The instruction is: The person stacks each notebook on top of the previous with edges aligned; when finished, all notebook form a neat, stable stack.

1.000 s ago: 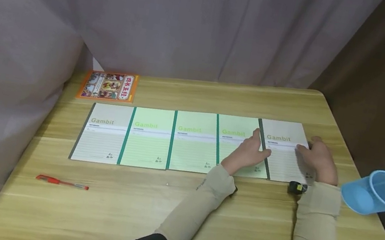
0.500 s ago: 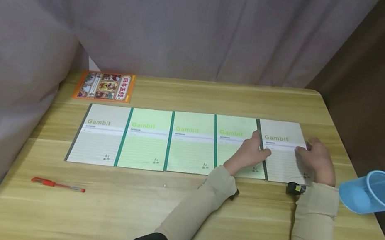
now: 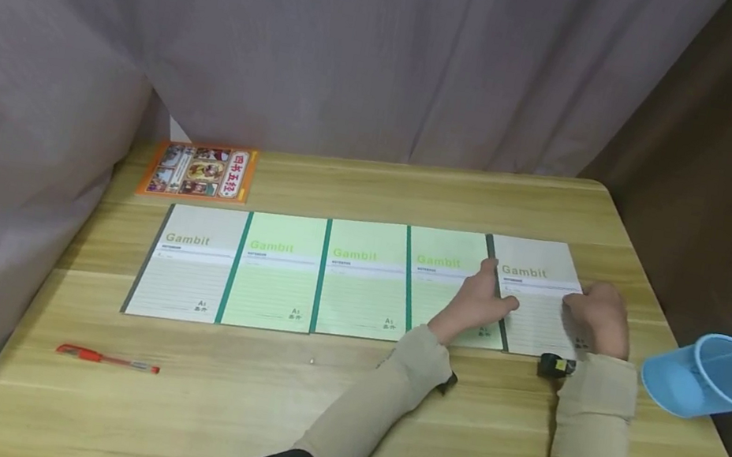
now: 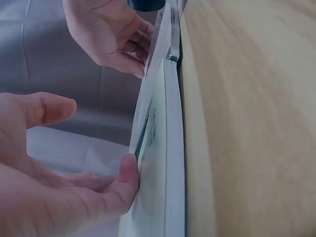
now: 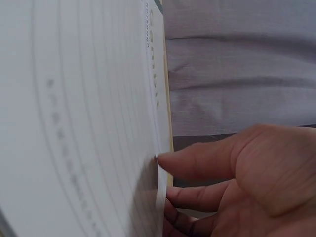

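A row of Gambit notebooks lies side by side on the table, green ones in the middle and a grey-white notebook [image 3: 527, 318] at the right end. My left hand [image 3: 475, 303] rests over the right-hand green notebook [image 3: 442, 245], its extended fingers and thumb near the grey notebook's dark spine. In the left wrist view, a fingertip touches the cover. My right hand [image 3: 605, 318] is at the grey notebook's right edge. In the right wrist view, its thumb [image 5: 197, 160] lies on the cover's edge and the fingers curl against the side, pinching it.
A light-blue mesh cup [image 3: 709, 379] lies tipped at the table's right edge. A red pen [image 3: 108, 359] lies front left, and an orange picture book [image 3: 198, 172] is at the back left. The left-end notebook [image 3: 184, 264] is grey-white too. Grey curtains [image 3: 366, 45] hang behind.
The right hand's fingers have drawn in closer at the grey notebook's edge. The left hand has barely moved, the notebooks lie as before, and the head view has shifted slightly.
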Demonstrator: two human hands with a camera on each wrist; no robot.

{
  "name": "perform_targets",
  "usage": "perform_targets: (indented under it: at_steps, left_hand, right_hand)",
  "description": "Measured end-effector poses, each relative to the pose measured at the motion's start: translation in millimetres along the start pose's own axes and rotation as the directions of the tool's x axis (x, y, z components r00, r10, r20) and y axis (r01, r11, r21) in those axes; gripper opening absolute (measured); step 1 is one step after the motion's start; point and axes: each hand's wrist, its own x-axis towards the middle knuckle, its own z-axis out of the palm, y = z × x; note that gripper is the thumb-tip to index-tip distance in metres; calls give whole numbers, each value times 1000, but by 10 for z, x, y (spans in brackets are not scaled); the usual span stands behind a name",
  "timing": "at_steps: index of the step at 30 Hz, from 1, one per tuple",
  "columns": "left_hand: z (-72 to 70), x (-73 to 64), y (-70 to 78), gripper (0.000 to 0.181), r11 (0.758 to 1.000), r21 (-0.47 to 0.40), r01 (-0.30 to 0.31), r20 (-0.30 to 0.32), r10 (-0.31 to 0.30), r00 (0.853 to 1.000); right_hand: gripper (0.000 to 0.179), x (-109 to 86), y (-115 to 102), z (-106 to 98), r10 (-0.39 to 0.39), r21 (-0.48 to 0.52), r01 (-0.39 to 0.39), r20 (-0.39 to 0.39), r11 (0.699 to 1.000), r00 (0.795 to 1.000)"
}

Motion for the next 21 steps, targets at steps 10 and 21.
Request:
perform_targets:
  at_steps: [10,21]
  left_hand:
    - [34,-13,-31,79,995,-9,-97,0,97,995]
    - [51,-3,-16,85,998,-40,-48,12,49,999]
  right_hand:
    - [18,-21,-6,-6,24,22,-24,8,999,1000]
    - [32,-28,-3,-47,66,91,-65,2,994,998]
